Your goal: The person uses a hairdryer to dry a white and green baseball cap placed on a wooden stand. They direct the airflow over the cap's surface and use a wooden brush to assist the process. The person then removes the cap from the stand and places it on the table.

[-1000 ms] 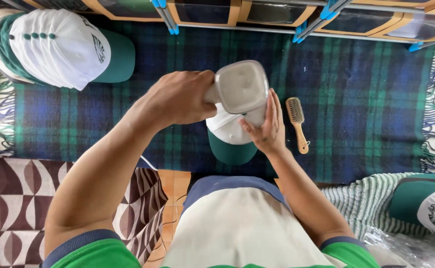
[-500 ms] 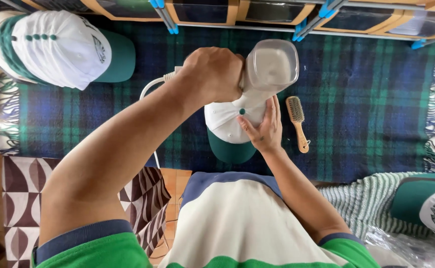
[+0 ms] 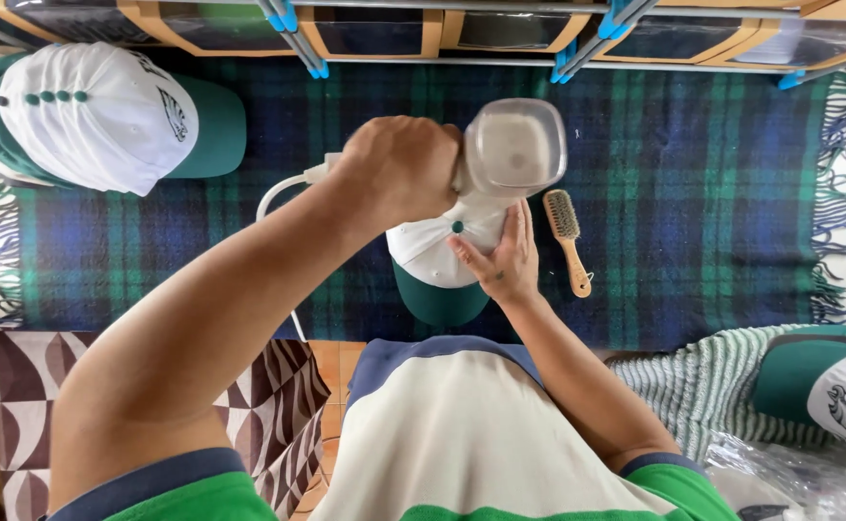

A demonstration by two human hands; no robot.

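Note:
My left hand (image 3: 399,169) grips the handle of a white handheld garment steamer (image 3: 512,150), held raised above a white cap with a green brim (image 3: 434,265). A white cord (image 3: 283,188) runs off the steamer to the left. The cap lies on a blue and green plaid blanket (image 3: 693,212). My right hand (image 3: 505,259) rests flat on the cap's right side, fingers pointing up under the steamer head.
A small wooden brush (image 3: 568,236) lies just right of the cap. A stack of white and green caps (image 3: 85,111) sits at the far left. More caps (image 3: 828,386) and a striped cloth lie at the lower right. Wooden-framed racks (image 3: 442,24) line the far edge.
My left hand has carried the steamer up and to the right, from directly over the cap to above its upper right. My right hand stays on the cap.

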